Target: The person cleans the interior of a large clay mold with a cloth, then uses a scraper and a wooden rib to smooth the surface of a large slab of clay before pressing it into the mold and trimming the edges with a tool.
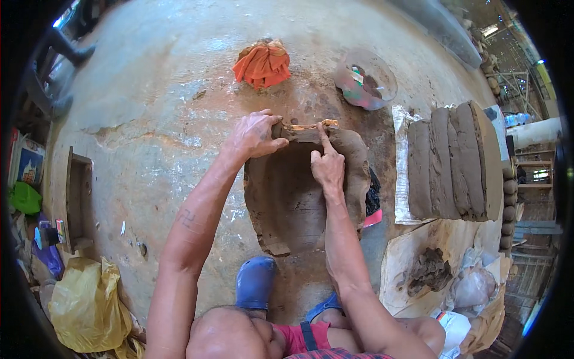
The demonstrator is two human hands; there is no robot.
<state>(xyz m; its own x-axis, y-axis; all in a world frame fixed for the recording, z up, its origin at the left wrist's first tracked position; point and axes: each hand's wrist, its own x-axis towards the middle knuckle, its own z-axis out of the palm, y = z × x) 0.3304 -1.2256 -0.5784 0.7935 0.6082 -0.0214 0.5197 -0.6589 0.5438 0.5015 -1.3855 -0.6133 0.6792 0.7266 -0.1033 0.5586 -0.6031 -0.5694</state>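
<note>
A large vessel of wet grey-brown clay stands on the floor before me, open at the top with an uneven rim. My left hand grips its far left rim, thumb toward the inside and fingers over the outside. Along the far rim lies a thin orange-brown strip, its material unclear. My right hand reaches over the hollow with the index finger stretched out, its tip touching the far rim by the strip. The other right fingers are curled, with no held object showing.
Beyond the vessel are an orange cloth and a clear plastic basin. At right, thick clay slabs sit on a white sack, near a lump of dark clay. A wooden frame and yellow plastic bag lie left.
</note>
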